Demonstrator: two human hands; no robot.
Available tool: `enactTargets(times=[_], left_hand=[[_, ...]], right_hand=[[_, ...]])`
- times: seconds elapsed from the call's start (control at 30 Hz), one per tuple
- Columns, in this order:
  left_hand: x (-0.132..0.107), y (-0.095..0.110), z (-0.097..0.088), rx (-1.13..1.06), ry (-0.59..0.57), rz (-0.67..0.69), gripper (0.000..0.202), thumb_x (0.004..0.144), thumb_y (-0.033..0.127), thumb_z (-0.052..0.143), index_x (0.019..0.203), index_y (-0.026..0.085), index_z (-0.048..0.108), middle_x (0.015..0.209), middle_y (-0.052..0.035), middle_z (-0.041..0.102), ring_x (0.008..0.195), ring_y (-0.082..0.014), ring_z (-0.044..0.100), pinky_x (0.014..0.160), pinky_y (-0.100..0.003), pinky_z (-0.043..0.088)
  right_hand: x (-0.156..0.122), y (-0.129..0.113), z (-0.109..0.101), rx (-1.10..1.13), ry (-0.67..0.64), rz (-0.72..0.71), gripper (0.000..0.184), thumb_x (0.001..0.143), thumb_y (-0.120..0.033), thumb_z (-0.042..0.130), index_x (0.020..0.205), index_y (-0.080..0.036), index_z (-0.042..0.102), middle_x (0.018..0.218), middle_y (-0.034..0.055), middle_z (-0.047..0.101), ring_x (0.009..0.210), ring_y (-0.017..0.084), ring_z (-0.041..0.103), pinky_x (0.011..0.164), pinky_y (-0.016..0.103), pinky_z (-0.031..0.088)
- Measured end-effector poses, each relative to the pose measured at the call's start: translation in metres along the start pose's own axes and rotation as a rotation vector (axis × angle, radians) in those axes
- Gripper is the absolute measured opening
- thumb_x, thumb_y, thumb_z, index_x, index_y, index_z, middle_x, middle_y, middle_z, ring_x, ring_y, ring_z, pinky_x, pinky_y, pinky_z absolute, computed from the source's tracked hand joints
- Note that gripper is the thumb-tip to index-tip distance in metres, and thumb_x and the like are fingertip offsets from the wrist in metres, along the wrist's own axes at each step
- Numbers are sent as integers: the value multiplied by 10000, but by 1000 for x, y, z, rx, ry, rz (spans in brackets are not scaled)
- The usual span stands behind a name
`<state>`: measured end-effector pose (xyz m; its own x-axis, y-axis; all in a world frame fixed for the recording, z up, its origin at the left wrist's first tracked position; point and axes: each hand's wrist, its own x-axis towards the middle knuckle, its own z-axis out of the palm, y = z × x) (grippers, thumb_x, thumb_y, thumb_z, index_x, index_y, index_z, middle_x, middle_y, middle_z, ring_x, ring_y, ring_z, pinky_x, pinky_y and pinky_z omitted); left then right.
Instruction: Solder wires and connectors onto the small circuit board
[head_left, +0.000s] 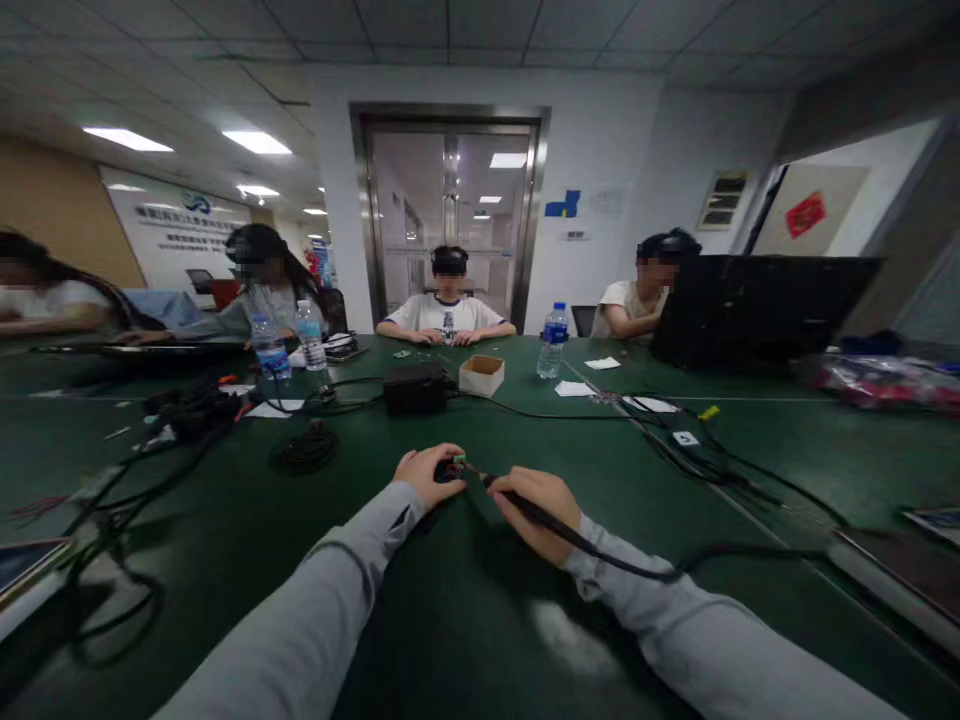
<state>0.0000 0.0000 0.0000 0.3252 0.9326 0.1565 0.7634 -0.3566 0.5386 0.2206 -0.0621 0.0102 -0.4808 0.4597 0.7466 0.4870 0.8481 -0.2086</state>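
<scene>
My left hand point(429, 474) is closed over the green table, its thumb and fingers pinching a small green circuit board point(460, 459). Dark and reddish bits show beside the board between the fingers, too small to make out. My right hand point(541, 510) grips a soldering iron point(489, 481) like a pen. The iron's thin tip points left and reaches the board's edge; whether it touches cannot be told. From the iron, a black cable point(622, 566) runs back over my right wrist and off to the right.
Ahead stand a black box point(415, 387), a small open carton point(481, 375) and a water bottle point(553, 342). Coiled black cable point(306, 448) lies to the left, and more cables point(675, 450) to the right. Several people sit around the table; a large monitor point(757, 310) stands at right.
</scene>
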Motion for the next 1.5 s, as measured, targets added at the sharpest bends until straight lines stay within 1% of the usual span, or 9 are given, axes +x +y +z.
enactTargets(times=[0.13,0.47,0.63,0.87,1.07,1.23,1.33,1.4,1.5], left_hand=[[-1,1,-1,-1,-9,-6,462,726,383,673,1169,304,566,1247,21,658,1218,-238,554,1115,-469,316],[-3,3,-2,-4,-14,-21,467,732,382,667,1180,305,558,1273,10,646,1243,-255,537,1141,-530,258],[-2,2,-1,-11,13,-2,456,725,378,675,1163,310,568,1251,22,659,1229,-243,547,1131,-494,290],[-2,1,0,7,-6,-5,467,735,392,669,1182,319,556,1281,21,643,1248,-244,533,1134,-502,281],[-2,3,-1,12,0,-8,476,727,378,673,1185,312,562,1271,18,648,1253,-237,530,1127,-468,312],[-2,3,-1,13,6,-20,477,728,385,671,1188,316,564,1266,19,650,1250,-244,532,1133,-491,294],[-2,1,1,13,12,-12,466,731,395,669,1180,323,566,1272,23,646,1241,-244,537,1137,-501,278],[-2,-1,2,12,15,-1,463,734,401,667,1179,328,564,1269,24,648,1239,-238,538,1135,-490,283],[-1,-3,2,12,19,10,463,734,403,666,1180,329,564,1256,22,653,1235,-235,538,1126,-477,299]], right_hand=[[3,-2,0,-7,-2,5,151,949,-224,484,899,-205,625,746,25,645,636,129,600,622,229,455],[6,-5,-5,-5,-36,16,167,956,-229,467,901,-202,623,756,30,645,646,131,612,636,235,468],[5,-5,-4,-3,-39,12,158,947,-217,473,908,-199,625,756,26,642,643,128,608,632,232,462],[4,-5,-4,-9,-28,11,159,950,-221,473,909,-202,626,755,26,641,645,128,605,633,232,457],[3,-4,-2,-23,-38,-7,166,954,-230,468,906,-201,624,738,25,636,633,128,595,624,236,448],[4,-4,-3,-25,-54,-8,168,951,-229,464,906,-201,624,747,25,642,640,130,600,632,240,447],[3,-3,-3,-43,-27,-11,159,945,-226,475,897,-203,624,742,23,651,633,131,604,624,241,440],[2,-3,-3,-53,5,-11,149,938,-217,483,885,-202,621,740,22,659,623,129,603,615,240,434],[2,-3,-3,-58,16,-11,149,935,-212,481,874,-201,616,738,22,665,611,126,602,610,241,428]])
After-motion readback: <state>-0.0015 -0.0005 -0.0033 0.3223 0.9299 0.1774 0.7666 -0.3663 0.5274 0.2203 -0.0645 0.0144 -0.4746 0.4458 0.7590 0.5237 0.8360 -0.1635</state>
